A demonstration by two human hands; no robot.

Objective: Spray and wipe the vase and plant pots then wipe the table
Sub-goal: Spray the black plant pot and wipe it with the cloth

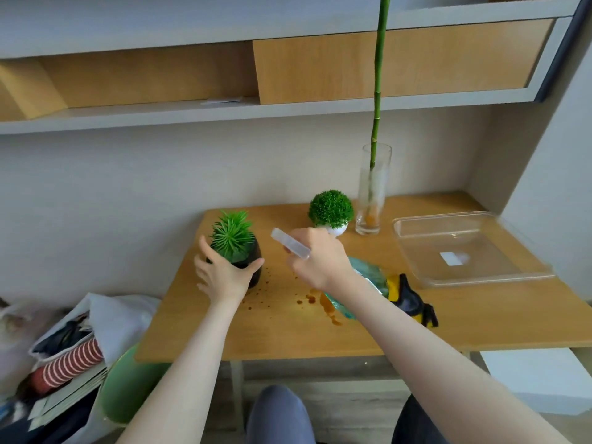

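Left hand [224,272] cupping round black pot of spiky green plant [253,267] at 9 o'clock, right hand [315,259] gripping clear plastic spray bottle [290,243], nozzle toward pot, brown splatter on wooden table [288,334].

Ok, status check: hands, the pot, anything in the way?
Left hand grips dark pot. Right hand holds spray bottle, aimed toward the pot. Brown spill on table; cloth beside it.

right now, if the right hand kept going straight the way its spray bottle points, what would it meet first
Most likely the dark plant pot that the left hand holds. The right hand aims the spray bottle left toward its spiky plant; the gap between looks free, though depth is uncertain.
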